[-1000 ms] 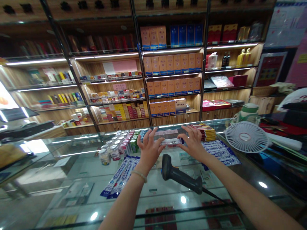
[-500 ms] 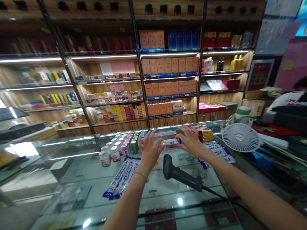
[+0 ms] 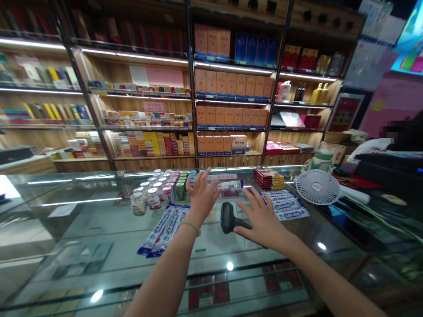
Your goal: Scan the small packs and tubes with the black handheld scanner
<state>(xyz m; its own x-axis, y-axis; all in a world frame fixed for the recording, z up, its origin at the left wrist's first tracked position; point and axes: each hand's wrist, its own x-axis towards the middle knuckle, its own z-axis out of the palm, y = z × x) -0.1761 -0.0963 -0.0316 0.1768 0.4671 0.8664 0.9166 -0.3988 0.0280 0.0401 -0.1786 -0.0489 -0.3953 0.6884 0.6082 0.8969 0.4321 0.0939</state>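
A thin clear-and-blue packet (image 3: 229,185) is on the glass counter. My left hand (image 3: 202,196) has its fingers spread, with the thumb side at the packet's left end. My right hand (image 3: 264,220) is open over the handle of a black barcode scanner (image 3: 227,218), its thumb beside the handle and its fingers not closed round it. Part of the handle is hidden beneath this hand. Blue-and-white long packets (image 3: 167,229) lie left of my left wrist. More of them (image 3: 286,204) form a row beyond my right hand.
Small jars and tubs (image 3: 153,198) cluster at the left on the glass counter (image 3: 132,273). Red-and-yellow packs (image 3: 269,179) are stacked farther back. A white fan (image 3: 317,187) and a green-lidded bottle (image 3: 320,160) stand right. Stocked shelves (image 3: 231,103) line the wall; a person is far right.
My right hand has left the small packet's right end and moved down over the scanner, fingers spread. My left hand stays near the packet. The view has shifted slightly.
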